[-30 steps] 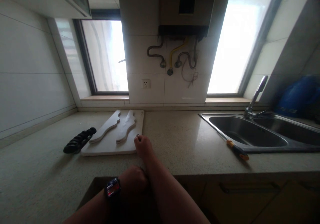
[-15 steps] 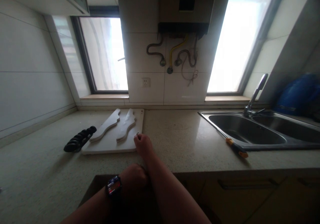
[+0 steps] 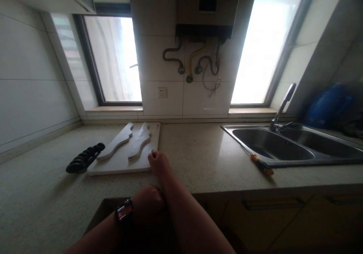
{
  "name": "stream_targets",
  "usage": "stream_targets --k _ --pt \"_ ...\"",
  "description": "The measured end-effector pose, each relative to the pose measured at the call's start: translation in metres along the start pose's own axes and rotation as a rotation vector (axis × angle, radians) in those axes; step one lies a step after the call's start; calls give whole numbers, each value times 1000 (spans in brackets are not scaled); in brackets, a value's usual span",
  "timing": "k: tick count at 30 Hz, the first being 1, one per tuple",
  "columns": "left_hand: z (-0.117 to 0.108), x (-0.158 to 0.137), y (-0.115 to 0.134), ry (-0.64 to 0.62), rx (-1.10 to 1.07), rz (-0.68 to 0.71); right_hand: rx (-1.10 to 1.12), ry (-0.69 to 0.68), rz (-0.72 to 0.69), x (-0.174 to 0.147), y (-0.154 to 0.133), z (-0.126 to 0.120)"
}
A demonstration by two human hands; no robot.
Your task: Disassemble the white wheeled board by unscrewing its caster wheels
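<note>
My right hand is closed at the near right edge of a white board. A tiny dark spot shows at its fingertips, too small to name. My left hand, below a wristwatch, is curled beside my right forearm, which partly hides it; what it holds, if anything, cannot be seen. On the board lie two white pieces with wavy edges, a left piece and a right piece. Left of the board rests a cluster of black rounded parts in a row.
A black and orange utility knife lies by the front edge of the double steel sink, which has a tap. A blue container stands beyond it. Drawer handles run below the counter's front edge.
The whole view has shifted slightly, so everything appears a little further left. Both hands keep nearly the same pose and place relative to the board.
</note>
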State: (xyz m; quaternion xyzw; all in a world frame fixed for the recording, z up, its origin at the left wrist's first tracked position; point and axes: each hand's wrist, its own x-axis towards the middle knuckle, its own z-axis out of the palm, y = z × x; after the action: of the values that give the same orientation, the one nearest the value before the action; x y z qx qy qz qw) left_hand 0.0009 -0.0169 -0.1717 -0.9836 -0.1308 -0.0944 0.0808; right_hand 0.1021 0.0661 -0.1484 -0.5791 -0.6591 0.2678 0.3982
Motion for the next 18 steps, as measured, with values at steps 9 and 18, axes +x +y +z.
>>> stream_targets --k 9,18 --pt "-3 0 3 30 -25 7 -7 -2 -4 0 0 1" --pt "5 0 0 14 -55 3 -53 -23 -2 -2 -2 -2"
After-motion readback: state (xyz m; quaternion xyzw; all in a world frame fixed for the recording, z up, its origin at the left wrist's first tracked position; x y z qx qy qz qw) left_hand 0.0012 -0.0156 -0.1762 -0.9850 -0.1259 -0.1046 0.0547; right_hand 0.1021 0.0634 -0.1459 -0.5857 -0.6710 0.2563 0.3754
